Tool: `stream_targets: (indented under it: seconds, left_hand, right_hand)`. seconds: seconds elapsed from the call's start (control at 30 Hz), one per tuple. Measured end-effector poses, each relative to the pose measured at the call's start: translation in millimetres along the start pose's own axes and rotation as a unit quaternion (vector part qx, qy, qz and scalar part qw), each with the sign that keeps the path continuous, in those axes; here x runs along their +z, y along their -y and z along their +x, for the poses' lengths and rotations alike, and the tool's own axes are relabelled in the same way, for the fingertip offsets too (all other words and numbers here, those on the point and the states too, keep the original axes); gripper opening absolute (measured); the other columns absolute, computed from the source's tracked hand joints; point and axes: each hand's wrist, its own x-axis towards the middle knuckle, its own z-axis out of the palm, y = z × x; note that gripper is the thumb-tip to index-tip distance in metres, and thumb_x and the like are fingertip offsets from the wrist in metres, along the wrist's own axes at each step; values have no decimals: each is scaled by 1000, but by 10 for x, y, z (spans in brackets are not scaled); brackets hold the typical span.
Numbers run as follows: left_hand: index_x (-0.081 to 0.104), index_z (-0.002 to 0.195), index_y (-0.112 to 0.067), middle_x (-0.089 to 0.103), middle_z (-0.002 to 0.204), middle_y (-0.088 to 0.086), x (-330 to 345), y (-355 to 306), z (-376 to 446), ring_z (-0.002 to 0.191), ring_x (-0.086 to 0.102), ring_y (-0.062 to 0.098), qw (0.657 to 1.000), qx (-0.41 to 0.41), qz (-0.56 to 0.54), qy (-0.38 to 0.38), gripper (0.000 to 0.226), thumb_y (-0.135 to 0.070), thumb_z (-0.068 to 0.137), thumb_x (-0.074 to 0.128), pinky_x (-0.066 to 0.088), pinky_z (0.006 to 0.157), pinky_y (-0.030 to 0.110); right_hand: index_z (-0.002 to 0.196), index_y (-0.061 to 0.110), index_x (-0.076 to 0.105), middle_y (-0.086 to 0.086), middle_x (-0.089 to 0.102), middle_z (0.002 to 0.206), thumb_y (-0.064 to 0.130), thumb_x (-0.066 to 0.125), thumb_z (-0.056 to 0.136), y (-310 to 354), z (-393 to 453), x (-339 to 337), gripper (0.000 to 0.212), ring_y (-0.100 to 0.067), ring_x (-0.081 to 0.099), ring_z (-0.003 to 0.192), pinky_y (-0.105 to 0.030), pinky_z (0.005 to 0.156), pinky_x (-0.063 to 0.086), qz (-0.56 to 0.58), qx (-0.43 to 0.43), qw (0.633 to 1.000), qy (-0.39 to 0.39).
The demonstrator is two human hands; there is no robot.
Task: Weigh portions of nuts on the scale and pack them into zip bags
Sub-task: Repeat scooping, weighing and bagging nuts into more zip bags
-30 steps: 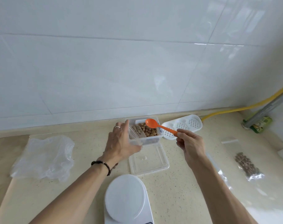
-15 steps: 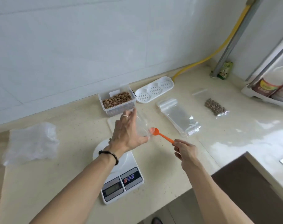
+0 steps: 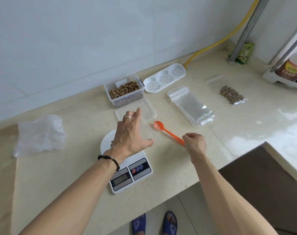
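Observation:
My left hand (image 3: 129,133) grips an empty clear zip bag (image 3: 146,129) between thumb and fingers, just above the white digital scale (image 3: 132,173). My right hand (image 3: 194,144) pinches the handle end of an orange spoon (image 3: 168,132), whose empty bowl sits right beside the bag's mouth. A clear box of brown nuts (image 3: 125,91) stands open behind, with its lid (image 3: 149,111) lying in front of it. A stack of empty zip bags (image 3: 190,103) lies to the right. Farther right lies a bag filled with nuts (image 3: 231,94).
A white perforated tray (image 3: 164,78) lies behind the nut box. Crumpled clear plastic (image 3: 40,134) sits at the left. A yellow hose (image 3: 212,46), a green packet (image 3: 244,52) and a rack with a bottle (image 3: 293,70) stand at the back right. The counter's front edge runs just below the scale.
Both hands have drawn back from the nut box toward the scale. The spoon came down from over the nuts to beside the bag's mouth. The view has tilted down.

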Motion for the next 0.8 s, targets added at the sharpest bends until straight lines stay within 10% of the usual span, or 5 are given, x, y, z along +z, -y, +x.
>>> stream_targets:
  seconds: [0.27,0.47,0.6,0.7,0.8]
  left_hand:
    - [11,154,-7,38,139,13,-235,249,-7,123,45,28,995,40,-64,-58,122,-55,65,79,39,102,42]
    - [1,155,-19,35,139,4,-475,609,14,122,41,18,986,38,-157,-42,132,-55,61,85,39,103,34]
    - [33,143,-29,58,111,-9,-476,1023,17,104,57,7,951,-19,-309,-6,73,-30,83,74,47,90,25]
    - [59,99,-27,67,95,-9,-437,1338,38,102,63,10,939,-72,-333,50,12,-19,91,64,49,80,22]
    - [61,82,-25,64,78,-13,-399,1516,62,77,63,3,940,-79,-325,65,15,-12,90,64,50,69,20]
  right_hand:
    - [85,11,75,-5,71,77,34,64,90,1165,-773,65,26,-13,61,66,-29,64,51,-52,-281,935,209]
    - [91,13,67,0,75,82,16,55,97,1511,-983,362,14,-13,71,76,-31,74,56,-117,-316,911,238]
    - [91,6,62,-6,76,81,9,48,100,1614,-1019,531,17,-19,73,75,-34,73,60,-62,-313,903,289]
    - [95,1,60,-11,75,84,9,47,102,1651,-1002,604,17,-24,73,76,-36,72,59,-22,-297,909,292]
    - [98,-1,59,-16,73,85,9,45,103,1604,-921,614,18,-25,71,73,-34,68,58,39,-252,930,266]
